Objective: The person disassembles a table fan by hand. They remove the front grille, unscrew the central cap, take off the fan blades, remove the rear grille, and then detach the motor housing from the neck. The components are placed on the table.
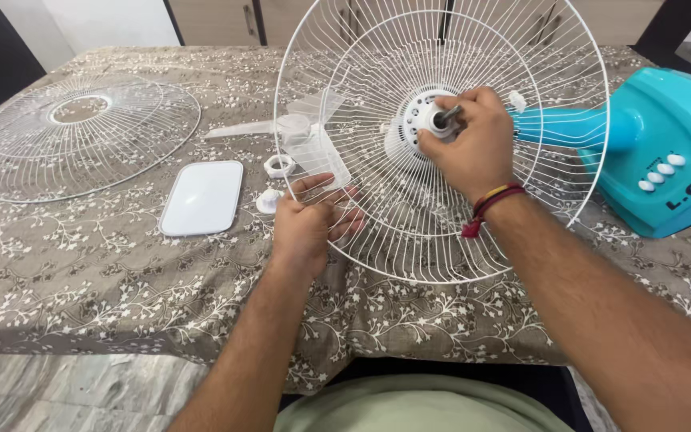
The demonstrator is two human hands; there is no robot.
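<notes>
White wire rear guard point(409, 240) stands tilted at the centre of the head view, mounted on the turquoise fan point(665, 152) lying at three o'clock on the tabletop point(121, 272). Right hand point(469, 144) is curled closed around the hub, fingers pinched by the metal shaft point(448, 114). Left hand point(307, 224) grips the guard's rim at its eight o'clock edge, fingers hooked through the wires. Clear fan blade point(313, 140) lies behind the guard at ten o'clock. Further toward nine o'clock rest two white plastic nuts point(279, 166), a white rectangular plate point(202, 198) and the front guard point(81, 136).
</notes>
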